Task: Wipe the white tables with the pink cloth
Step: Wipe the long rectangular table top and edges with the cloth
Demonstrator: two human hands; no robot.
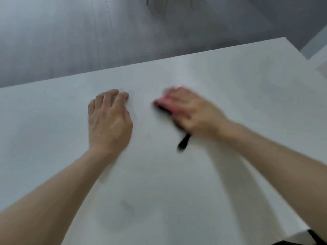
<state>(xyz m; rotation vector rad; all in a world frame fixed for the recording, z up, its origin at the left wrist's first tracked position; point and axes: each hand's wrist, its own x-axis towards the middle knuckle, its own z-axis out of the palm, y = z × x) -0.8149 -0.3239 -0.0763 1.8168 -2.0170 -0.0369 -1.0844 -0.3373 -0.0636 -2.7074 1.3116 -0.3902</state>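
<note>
**Wiping the white desk: flat cloth, overlapping strokes**

The step in hand looks to be a wiping stroke across the middle of the flat white desk (230,82). The right hand (192,112) lies over the crumpled pink cloth (163,100), fingers bent round it and pressing it to the surface; both are smeared with blur. The left hand (109,119) rests palm down just to the left, apart from the cloth. It holds nothing, and its fingertips are slightly bent.

To do it well, keep the pressure even and overlap the passes out to the far edge and corners. Shift the bracing hand so its patch is not missed.

The cloth shows only as a pink fringe beyond the fingers, small and bunched. A slim black object (184,143) sticks out under the right wrist; I cannot tell what it is.
</note>
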